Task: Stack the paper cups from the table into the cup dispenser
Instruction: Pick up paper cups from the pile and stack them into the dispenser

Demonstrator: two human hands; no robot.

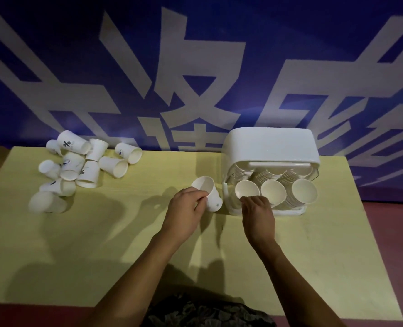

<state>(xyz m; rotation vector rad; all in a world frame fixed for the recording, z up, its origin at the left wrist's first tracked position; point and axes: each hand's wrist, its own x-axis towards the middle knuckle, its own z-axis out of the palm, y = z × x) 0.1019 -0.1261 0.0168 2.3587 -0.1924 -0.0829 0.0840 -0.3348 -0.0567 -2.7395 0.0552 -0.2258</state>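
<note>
- The left hand is pinching a single paper cup by its side wall, thumb and fingers curled round it; the cup is sitting near the middle of the desk, just to the left of the cup dispenser.
- The right hand is reaching to the rim of the leftmost stack in the dispenser, fingertips touching it; whether those fingers are gripping the rim or only steadying it, I cannot tell.
- The held cup is lying tilted, its long axis running from upper left to lower right; its open mouth is pointing up and away towards the far edge, its base pointing down and towards the dispenser.
- The three stacks are showing their open mouths towards the person, so the held cup is, by my judgement, facing roughly the right way to nest base first.
- Risks from here: a hard pinch is likely crushing the thin wall; a crooked entry could be jamming the cup on the rim; a push could be sliding the light dispenser back.
- The loose cups are lying scattered near the far left corner.
</note>
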